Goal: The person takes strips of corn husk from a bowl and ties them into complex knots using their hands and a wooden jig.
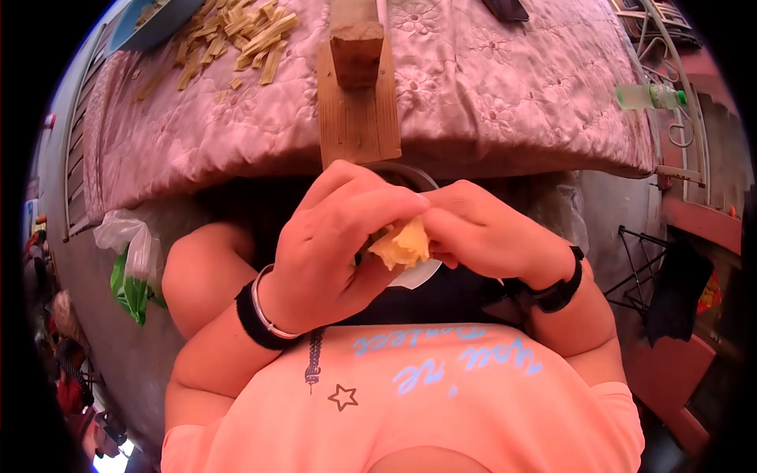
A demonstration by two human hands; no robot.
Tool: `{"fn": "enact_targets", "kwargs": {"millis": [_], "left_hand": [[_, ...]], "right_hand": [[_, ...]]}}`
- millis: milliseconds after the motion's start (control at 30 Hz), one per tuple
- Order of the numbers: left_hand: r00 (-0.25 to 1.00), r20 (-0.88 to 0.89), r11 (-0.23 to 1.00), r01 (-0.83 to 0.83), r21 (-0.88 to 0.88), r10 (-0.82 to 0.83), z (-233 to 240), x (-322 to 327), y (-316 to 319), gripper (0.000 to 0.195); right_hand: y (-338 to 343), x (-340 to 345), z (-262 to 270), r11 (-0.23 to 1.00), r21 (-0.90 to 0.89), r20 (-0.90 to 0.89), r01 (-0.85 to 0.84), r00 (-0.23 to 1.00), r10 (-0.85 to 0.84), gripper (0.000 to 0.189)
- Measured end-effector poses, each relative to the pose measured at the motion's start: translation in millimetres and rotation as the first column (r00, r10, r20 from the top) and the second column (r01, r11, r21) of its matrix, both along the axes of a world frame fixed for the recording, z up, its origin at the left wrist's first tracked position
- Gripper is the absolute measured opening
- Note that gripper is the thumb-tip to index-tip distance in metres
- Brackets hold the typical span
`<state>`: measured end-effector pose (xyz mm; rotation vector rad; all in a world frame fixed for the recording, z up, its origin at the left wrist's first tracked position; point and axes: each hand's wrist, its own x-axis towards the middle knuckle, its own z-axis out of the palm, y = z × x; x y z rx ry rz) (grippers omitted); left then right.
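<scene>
A ragged, pale-yellow piece of thin material (403, 245) is held between my two hands above my lap. My left hand (331, 248) curls around it from the left, thumb below and index finger across the top. From the other side, my right hand (488, 227) presses its bent fingers against the piece's right edge, and the fingertips of both hands meet. Most of the piece is hidden by the fingers. Below the hands, a round container with a pale rim (419, 277) shows in part. What it holds is hidden.
A wooden stand with an upright block (359, 127) juts over the pink quilted cover (491, 136). Yellow strips (248, 35) lie beside a blue basin (145, 29) at upper left. A dark phone-like object (507, 9), a bottle (647, 96) and a plastic bag (133, 260) are around.
</scene>
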<state>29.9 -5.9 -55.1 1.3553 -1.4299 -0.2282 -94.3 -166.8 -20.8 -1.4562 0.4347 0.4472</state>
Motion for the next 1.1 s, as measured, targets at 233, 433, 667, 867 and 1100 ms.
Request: {"fn": "enact_targets", "kwargs": {"millis": [233, 433, 667, 867, 1100], "left_hand": [[0.966, -0.117, 0.967, 0.241, 0.081, -0.231, 11.1, 6.3, 2.4, 0.036], [0.979, -0.186, 0.934, 0.138, 0.33, -0.079, 11.1, 4.4, 5.6, 0.036], [0.933, -0.339, 0.838, 0.28, 0.468, -0.123, 13.4, 16.6, 12.7, 0.021], [0.876, -0.468, 0.806, 0.358, 0.471, -0.116, 14.7, 18.3, 11.3, 0.013], [0.618, -0.727, 0.841, 0.188, 0.506, 0.299, 6.3, -4.6, 4.9, 0.017]], "right_hand": [[-3.9, -9.2, -12.3, 0.91, 0.228, 0.146, -0.347, 0.936, 0.32, 0.022], [12.4, -9.7, -20.9, 0.976, 0.011, 0.332, -0.22, 0.921, 0.204, 0.024], [3.1, -10.1, -13.8, 0.98, 0.024, 0.201, -0.2, 0.961, 0.191, 0.026], [9.0, -4.2, 0.7, 0.976, 0.213, 0.085, 0.039, 0.995, -0.058, 0.03], [12.9, 4.0, -21.3, 0.902, -0.364, 0.362, 0.233, 0.928, -0.094, 0.034]]}}
